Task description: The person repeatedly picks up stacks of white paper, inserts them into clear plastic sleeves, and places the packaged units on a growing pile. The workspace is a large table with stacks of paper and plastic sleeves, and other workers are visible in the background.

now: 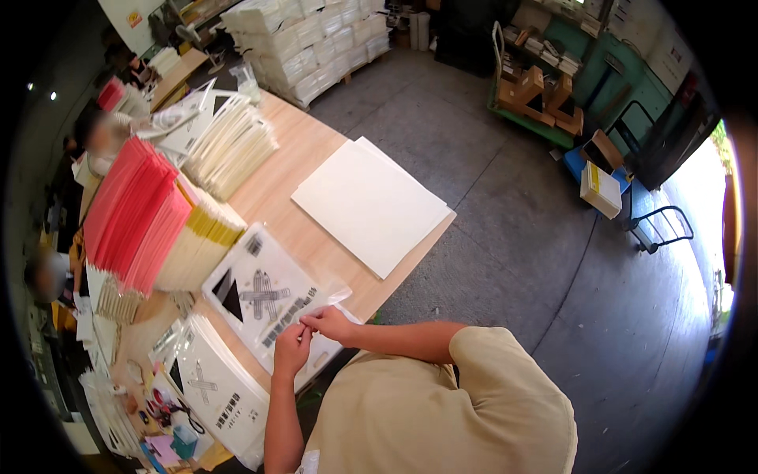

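A person in a beige short-sleeved shirt stands at the near edge of a long wooden desk point(292, 182), seen from above. Both hands meet over a clear plastic bag point(264, 296) that lies flat on the desk and holds a white printed sheet with black markings. The left hand point(290, 349) has its fingers pressed together in a pinch on the near edge of the bag. The right hand point(330, 322) sits just beside it, touching it, fingertips also pinching the same edge, where a clear flap point(335, 294) of the bag sticks out.

Taking the bag as the landmark: just to its left, at the desk's near corner, lies a stack of similar bagged white sheets point(217, 391). Behind and left of the bag stand upright rows of thin envelopes or cards, a red row point(130, 213) and a yellow-edged cream row point(201, 237) touching it. Farther behind the bag is a fanned cream pile point(233, 146). Behind and to the right of the bag, well apart from it, a stack of large blank white sheets point(371, 201) lies flat, one corner hanging over the desk edge.

Right of the desk is grey concrete floor point(505, 237). Beyond it, far from the bag, stand a pallet of white bundles point(316, 43) and a green cart with cardboard boxes point(537, 95).
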Demonstrator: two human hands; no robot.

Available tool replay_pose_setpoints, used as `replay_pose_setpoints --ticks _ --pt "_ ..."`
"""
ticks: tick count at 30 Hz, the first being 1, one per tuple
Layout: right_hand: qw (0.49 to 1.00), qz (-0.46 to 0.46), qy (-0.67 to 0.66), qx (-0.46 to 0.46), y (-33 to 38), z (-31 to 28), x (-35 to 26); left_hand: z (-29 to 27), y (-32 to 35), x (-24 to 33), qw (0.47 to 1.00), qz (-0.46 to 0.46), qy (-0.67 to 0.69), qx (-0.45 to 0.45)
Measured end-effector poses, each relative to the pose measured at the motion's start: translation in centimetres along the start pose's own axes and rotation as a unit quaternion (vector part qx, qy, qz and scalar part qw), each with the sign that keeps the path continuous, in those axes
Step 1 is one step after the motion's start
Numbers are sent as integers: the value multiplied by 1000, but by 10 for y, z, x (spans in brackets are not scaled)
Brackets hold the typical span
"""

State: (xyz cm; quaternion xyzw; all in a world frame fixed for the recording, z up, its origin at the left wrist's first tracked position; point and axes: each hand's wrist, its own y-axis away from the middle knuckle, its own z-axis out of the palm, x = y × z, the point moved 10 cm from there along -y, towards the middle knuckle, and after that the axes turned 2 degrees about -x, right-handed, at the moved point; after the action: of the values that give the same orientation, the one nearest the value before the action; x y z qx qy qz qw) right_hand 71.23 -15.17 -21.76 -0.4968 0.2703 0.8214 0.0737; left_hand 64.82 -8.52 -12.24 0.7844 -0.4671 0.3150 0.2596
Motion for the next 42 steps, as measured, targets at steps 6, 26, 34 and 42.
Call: replay_pose_setpoints --ticks 6,26,34,42 --pt "999 -7 25 44 18 -27 -21 -5 3 -2 998 -5 -28 59" --pt "921 -254 271 120 60 -60 -144 -53 25 2 987 14 -131 87" --pt "877 -251 375 164 90 -73 -177 -90 30 21 961 -53 -75 261" --pt "798 -168 544 197 74 -102 -148 -91 33 43 959 -46 90 263"
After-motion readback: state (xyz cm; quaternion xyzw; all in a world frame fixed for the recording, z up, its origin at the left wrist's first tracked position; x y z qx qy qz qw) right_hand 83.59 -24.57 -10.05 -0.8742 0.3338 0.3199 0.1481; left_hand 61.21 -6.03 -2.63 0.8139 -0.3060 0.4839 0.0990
